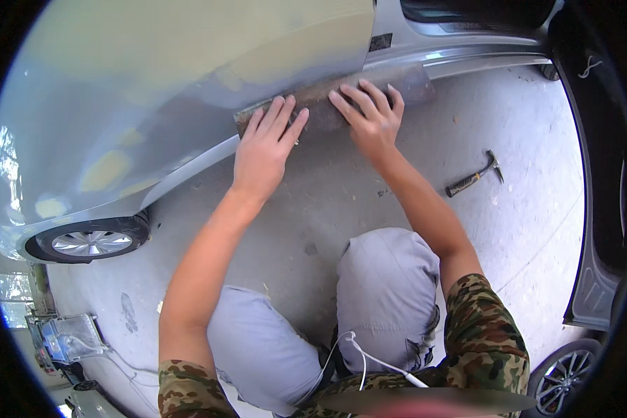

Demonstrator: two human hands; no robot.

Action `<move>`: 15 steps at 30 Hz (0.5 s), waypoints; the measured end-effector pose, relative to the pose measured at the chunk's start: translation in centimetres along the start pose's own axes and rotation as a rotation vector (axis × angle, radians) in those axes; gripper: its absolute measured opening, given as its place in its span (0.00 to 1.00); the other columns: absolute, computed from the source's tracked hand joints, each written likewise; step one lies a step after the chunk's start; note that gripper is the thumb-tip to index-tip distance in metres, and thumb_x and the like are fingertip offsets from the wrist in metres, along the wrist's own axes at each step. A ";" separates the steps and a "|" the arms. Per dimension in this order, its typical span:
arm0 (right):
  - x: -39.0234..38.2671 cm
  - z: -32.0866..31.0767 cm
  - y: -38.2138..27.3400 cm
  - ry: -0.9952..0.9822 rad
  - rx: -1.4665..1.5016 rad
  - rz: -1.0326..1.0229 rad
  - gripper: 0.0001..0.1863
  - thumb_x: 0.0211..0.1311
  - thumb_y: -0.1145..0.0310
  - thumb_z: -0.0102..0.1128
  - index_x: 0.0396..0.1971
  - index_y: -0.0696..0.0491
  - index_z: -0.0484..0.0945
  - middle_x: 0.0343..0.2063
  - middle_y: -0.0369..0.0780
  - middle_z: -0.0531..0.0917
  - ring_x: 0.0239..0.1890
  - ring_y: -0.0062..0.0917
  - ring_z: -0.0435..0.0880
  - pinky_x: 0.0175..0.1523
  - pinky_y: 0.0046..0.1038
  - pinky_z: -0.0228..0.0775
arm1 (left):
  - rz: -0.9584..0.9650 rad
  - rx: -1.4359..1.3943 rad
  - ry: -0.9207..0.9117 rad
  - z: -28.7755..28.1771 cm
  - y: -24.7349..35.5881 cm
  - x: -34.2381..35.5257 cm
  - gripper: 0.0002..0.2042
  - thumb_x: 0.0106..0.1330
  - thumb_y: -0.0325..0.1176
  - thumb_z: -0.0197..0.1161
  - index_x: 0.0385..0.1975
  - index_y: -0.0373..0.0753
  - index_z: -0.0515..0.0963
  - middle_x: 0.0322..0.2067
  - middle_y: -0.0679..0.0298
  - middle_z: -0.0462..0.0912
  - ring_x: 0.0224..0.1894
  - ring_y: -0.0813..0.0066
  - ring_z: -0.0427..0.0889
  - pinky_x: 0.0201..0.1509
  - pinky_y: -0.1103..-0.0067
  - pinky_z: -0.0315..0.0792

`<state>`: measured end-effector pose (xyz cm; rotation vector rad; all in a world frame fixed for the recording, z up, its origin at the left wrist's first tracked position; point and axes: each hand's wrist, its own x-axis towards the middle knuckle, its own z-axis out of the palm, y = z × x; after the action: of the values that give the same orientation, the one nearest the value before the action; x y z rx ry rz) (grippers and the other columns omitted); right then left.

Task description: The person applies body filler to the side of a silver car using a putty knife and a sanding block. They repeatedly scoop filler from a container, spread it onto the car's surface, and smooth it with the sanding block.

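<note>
A long, dark brown, worn-looking strip, perhaps metal or wood, lies along the lower edge of a silver car door panel. My left hand rests near its left end, fingers stretched out over its surface. Further right, my right hand lies on the same strip with its fingers spread. Both palms face the strip, and the undersides of the fingers are hidden. Sanded yellowish and grey patches mark the door panel.
A claw hammer lies on the grey concrete floor to the right. Beyond it stands an open car door. The car's wheel is at left; equipment with cables stands lower left. A white cable hangs over my lap.
</note>
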<state>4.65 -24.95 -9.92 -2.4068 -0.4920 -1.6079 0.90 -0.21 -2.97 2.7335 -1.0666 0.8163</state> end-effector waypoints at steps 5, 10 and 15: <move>3.4 -2.9 -1.0 0.074 -0.002 -0.004 0.21 0.61 0.70 0.66 0.51 0.32 0.92 0.53 0.27 0.87 0.63 0.26 0.80 0.73 0.46 0.54 | 0.035 0.100 0.078 -3.5 0.3 0.7 0.32 0.62 0.19 0.58 0.69 0.47 0.78 0.72 0.55 0.74 0.73 0.53 0.74 0.73 0.54 0.70; 6.7 -2.8 -1.2 0.172 -0.007 -0.030 0.20 0.63 0.68 0.66 0.52 0.30 0.91 0.56 0.27 0.86 0.65 0.27 0.78 0.77 0.50 0.49 | 0.026 0.191 0.172 -5.5 -0.3 1.7 0.33 0.62 0.19 0.58 0.70 0.49 0.78 0.73 0.56 0.74 0.74 0.54 0.74 0.72 0.54 0.70; 7.7 -1.5 -0.5 0.245 -0.038 -0.071 0.19 0.64 0.66 0.66 0.52 0.28 0.91 0.56 0.25 0.85 0.66 0.27 0.78 0.78 0.50 0.49 | 0.028 0.225 0.212 -5.8 -0.9 2.4 0.33 0.62 0.18 0.58 0.70 0.49 0.78 0.74 0.56 0.73 0.75 0.55 0.73 0.72 0.54 0.71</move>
<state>5.88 -23.73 -2.26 -2.1980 -0.5101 -1.9259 0.32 0.58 3.32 2.7304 -1.0273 1.2697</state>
